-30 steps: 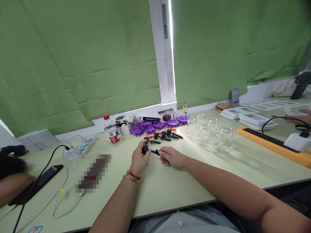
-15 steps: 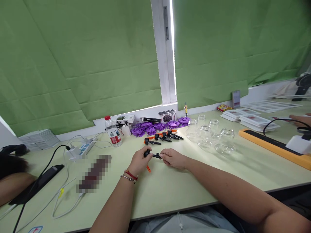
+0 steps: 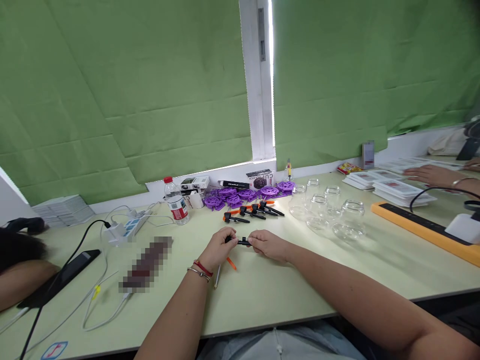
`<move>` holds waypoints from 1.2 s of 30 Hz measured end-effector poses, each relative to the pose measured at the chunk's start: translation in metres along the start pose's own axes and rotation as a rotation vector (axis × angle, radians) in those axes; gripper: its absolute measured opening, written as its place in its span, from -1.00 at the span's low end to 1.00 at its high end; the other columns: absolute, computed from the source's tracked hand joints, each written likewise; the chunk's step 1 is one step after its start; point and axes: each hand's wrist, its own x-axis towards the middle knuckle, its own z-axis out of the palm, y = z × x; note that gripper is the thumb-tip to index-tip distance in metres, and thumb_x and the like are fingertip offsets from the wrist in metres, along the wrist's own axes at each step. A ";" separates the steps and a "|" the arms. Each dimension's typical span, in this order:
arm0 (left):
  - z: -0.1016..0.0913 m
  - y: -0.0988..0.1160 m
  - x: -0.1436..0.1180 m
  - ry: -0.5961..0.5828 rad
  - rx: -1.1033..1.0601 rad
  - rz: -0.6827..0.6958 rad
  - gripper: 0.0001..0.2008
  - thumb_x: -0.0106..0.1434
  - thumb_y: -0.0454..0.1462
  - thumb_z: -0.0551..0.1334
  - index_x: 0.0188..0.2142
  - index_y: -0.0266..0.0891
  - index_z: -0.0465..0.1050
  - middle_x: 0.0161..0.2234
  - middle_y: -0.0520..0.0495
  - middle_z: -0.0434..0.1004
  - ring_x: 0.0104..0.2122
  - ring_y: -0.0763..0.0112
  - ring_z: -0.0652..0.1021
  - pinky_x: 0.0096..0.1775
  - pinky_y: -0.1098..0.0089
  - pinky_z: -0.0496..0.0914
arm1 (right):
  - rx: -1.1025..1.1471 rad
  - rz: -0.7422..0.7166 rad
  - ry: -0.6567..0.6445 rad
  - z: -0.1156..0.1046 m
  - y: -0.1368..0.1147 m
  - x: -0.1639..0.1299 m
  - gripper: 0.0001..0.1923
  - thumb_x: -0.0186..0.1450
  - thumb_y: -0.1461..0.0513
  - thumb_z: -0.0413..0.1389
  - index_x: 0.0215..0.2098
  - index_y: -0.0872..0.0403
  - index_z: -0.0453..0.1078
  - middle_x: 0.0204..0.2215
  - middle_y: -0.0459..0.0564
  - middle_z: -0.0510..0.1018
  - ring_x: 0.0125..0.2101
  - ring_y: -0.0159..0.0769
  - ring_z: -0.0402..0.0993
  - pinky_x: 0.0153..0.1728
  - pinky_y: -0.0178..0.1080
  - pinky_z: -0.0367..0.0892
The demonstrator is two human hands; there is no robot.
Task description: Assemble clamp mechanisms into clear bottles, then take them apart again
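Both hands, left hand (image 3: pixel 217 248) and right hand (image 3: pixel 267 244), pinch small black clamp (image 3: pixel 237 242) over desk (image 3: pixel 262 295); slip risk, loose orange piece (image 3: pixel 231 263) may roll.

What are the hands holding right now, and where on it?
A small black clamp: left hand grips its left end, right hand pinches its right end.

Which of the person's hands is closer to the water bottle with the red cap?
The left hand. It is just in front and right of the water bottle, gripping the small black clamp. The right hand holds the clamp's other end, farther right of the bottle.
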 end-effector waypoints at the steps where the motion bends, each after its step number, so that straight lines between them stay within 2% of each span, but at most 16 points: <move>1: 0.000 0.000 0.000 -0.010 0.005 -0.014 -0.90 0.09 -0.26 0.16 -0.51 -0.22 0.32 -0.29 -0.06 0.44 -0.30 0.34 0.43 -0.19 0.34 0.32 | 0.002 0.004 0.001 0.000 0.000 0.000 -0.72 0.29 0.05 -0.03 -0.41 0.10 0.25 -0.67 -0.24 0.18 -0.67 -0.51 -0.03 -0.62 -0.39 -0.04; 5: 0.002 -0.001 0.001 -0.019 0.005 -0.046 -0.91 0.09 -0.27 0.12 -0.51 -0.23 0.29 -0.35 -0.01 0.40 -0.40 0.43 0.37 -0.30 0.41 0.30 | -0.004 -0.015 -0.011 -0.001 0.002 0.001 -0.70 0.28 0.04 -0.03 -0.41 0.10 0.25 -0.66 -0.23 0.18 -0.66 -0.51 -0.03 -0.61 -0.38 -0.04; 17: 0.007 0.004 0.001 0.047 0.082 -0.068 -0.91 0.09 -0.26 0.12 -0.50 -0.23 0.30 -0.50 0.06 0.31 -0.43 0.43 0.34 -0.35 0.42 0.25 | 0.042 -0.007 -0.045 0.004 0.005 0.002 -0.67 0.30 0.02 -0.07 -0.38 0.11 0.25 -0.71 -0.27 0.10 -0.68 -0.50 -0.11 -0.64 -0.35 -0.11; 29: 0.012 0.011 0.001 0.029 0.184 -0.074 -0.88 0.11 -0.29 0.09 -0.54 -0.21 0.27 -0.49 0.01 0.34 -0.44 0.39 0.36 -0.36 0.39 0.25 | -0.016 -0.013 -0.075 0.004 0.006 0.002 -0.67 0.29 0.02 -0.05 -0.39 0.13 0.29 -0.69 -0.23 0.18 -0.67 -0.49 -0.04 -0.60 -0.34 -0.04; 33: 0.013 0.014 -0.002 0.044 0.148 -0.077 -0.98 0.10 -0.32 0.11 -0.41 -0.20 0.28 -0.46 0.04 0.34 -0.43 0.41 0.37 -0.36 0.40 0.26 | 0.078 -0.003 -0.030 0.004 0.005 0.002 -0.65 0.28 0.00 -0.05 -0.41 0.13 0.27 -0.71 -0.26 0.12 -0.67 -0.50 -0.10 -0.61 -0.35 -0.10; 36: 0.014 0.014 -0.003 0.136 -0.046 -0.132 -0.69 -0.02 -0.43 0.17 -0.25 -0.18 0.21 -0.33 0.03 0.36 -0.38 0.44 0.43 -0.33 0.41 0.29 | 0.101 -0.009 -0.010 0.001 0.000 0.001 -0.64 0.27 0.00 -0.05 -0.40 0.13 0.28 -0.72 -0.27 0.09 -0.67 -0.51 -0.13 -0.61 -0.35 -0.13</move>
